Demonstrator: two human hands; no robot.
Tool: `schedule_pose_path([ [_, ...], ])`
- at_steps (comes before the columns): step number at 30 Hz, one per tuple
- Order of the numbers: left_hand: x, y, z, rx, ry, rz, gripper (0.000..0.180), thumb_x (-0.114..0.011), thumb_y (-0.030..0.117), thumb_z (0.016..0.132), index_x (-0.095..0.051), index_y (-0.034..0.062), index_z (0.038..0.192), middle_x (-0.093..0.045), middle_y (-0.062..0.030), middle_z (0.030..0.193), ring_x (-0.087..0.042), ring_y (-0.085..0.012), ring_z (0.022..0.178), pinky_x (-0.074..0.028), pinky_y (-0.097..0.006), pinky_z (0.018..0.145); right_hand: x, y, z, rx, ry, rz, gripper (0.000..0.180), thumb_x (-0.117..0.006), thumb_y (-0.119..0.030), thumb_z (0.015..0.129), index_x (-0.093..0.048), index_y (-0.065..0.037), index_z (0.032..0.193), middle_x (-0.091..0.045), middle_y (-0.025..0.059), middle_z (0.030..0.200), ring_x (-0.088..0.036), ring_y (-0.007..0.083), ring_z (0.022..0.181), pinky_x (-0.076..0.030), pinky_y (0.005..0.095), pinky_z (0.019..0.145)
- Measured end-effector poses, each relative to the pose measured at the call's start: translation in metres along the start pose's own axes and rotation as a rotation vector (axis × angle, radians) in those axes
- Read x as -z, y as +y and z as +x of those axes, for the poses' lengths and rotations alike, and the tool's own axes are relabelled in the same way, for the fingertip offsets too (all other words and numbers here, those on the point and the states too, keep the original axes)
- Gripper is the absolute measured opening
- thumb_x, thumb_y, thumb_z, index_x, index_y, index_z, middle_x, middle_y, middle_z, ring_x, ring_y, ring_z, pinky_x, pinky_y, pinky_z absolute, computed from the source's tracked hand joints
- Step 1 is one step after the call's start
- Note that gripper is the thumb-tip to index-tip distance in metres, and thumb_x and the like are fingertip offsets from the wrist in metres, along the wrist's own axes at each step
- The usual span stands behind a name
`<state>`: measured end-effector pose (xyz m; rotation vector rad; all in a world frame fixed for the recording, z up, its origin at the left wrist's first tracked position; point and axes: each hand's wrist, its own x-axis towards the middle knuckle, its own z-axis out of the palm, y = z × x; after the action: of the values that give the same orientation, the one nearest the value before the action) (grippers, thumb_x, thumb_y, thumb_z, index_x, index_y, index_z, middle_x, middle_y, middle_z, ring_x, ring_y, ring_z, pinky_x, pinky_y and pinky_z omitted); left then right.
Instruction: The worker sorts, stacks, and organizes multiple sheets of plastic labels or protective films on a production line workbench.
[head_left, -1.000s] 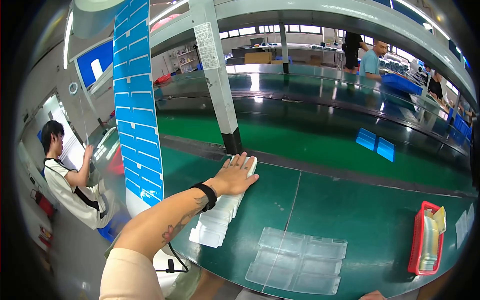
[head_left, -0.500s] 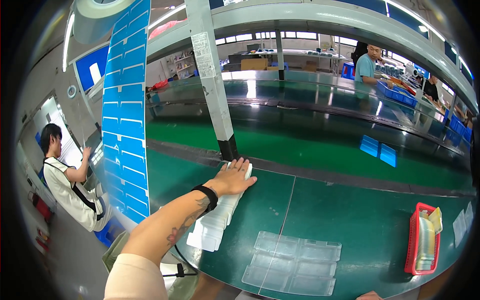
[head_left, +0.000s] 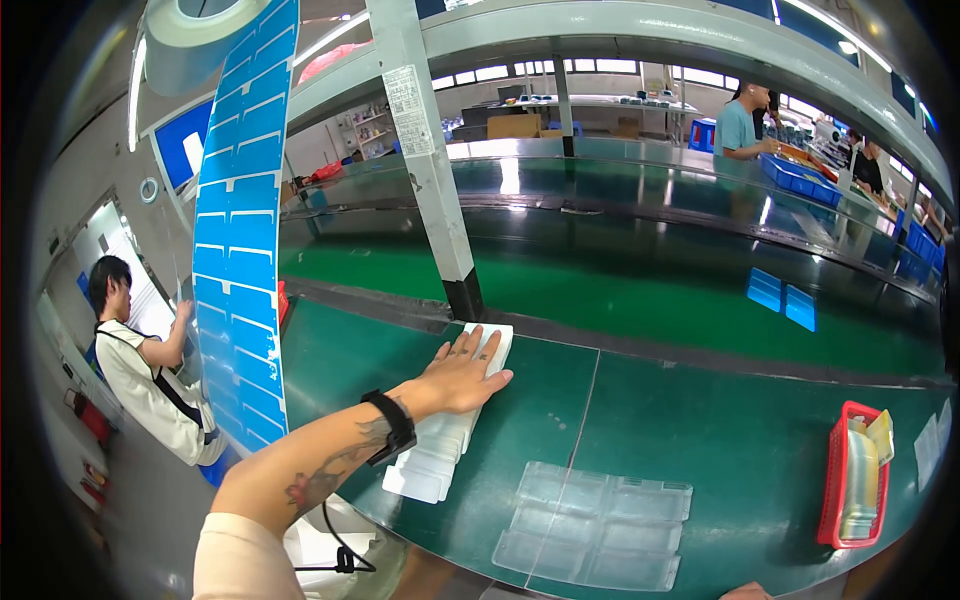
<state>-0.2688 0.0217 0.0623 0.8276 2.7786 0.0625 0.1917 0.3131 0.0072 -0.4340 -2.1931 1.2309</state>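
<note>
My left hand lies palm down with fingers stretched out on the far part of a fanned row of white translucent plastic pieces. The row slants from near the post's foot toward the table's front edge, and my hand covers its middle. To the right, several clear flat plastic cases lie side by side in a block. Of my right hand only a sliver shows at the lower edge, right of those cases; its fingers are hidden.
A red basket of upright yellowish pieces stands at the right. A grey post rises behind my left hand, and a blue printed film strip hangs left. Two blue films lie on the green belt. One person sits left; others stand far right.
My left hand has slid slightly back toward me along the row, baring the white far end. The view has shifted a little. The person in blue at the far right has turned sideways.
</note>
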Motion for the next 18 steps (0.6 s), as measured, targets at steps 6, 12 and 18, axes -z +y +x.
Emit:
schedule_pose_path([
  [6, -0.015, -0.001, -0.035, -0.046, 0.016, 0.059, 0.074, -0.029, 0.054, 0.103, -0.011, 0.0103, 0.16, -0.009, -0.0233, 0.165, -0.011, -0.0415, 0.152, -0.01, -0.052, 0.123, 0.0, 0.003, -0.003, -0.02, 0.046, -0.003, 0.004, -0.068, -0.004, 0.084, -0.068, 0.0, 0.086, -0.064, 0.0069, 0.079, -0.051, 0.0118, 0.063, -0.038, 0.0246, 0.056],
  [12, -0.019, -0.001, -0.041, -0.031, 0.034, 0.046, 0.075, -0.029, 0.054, 0.103, -0.012, 0.008, 0.16, -0.009, -0.0234, 0.164, -0.01, -0.0408, 0.152, -0.01, -0.051, 0.123, 0.001, 0.0, 0.0, 0.03, 0.045, -0.039, 0.004, -0.067, -0.003, 0.083, -0.068, 0.0, 0.086, -0.064, 0.0076, 0.078, -0.052, 0.0127, 0.063, -0.039, 0.0251, 0.055],
  [18, -0.024, -0.004, -0.049, -0.033, 0.023, 0.047, 0.08, -0.029, 0.055, 0.102, -0.014, 0.0001, 0.158, -0.011, -0.0234, 0.164, -0.013, -0.0407, 0.152, -0.011, -0.051, 0.123, 0.003, -0.001, -0.002, 0.014, 0.015, -0.101, 0.004, -0.067, -0.002, 0.083, -0.068, -0.001, 0.086, -0.064, 0.0084, 0.078, -0.053, 0.0138, 0.064, -0.04, 0.0253, 0.056],
])
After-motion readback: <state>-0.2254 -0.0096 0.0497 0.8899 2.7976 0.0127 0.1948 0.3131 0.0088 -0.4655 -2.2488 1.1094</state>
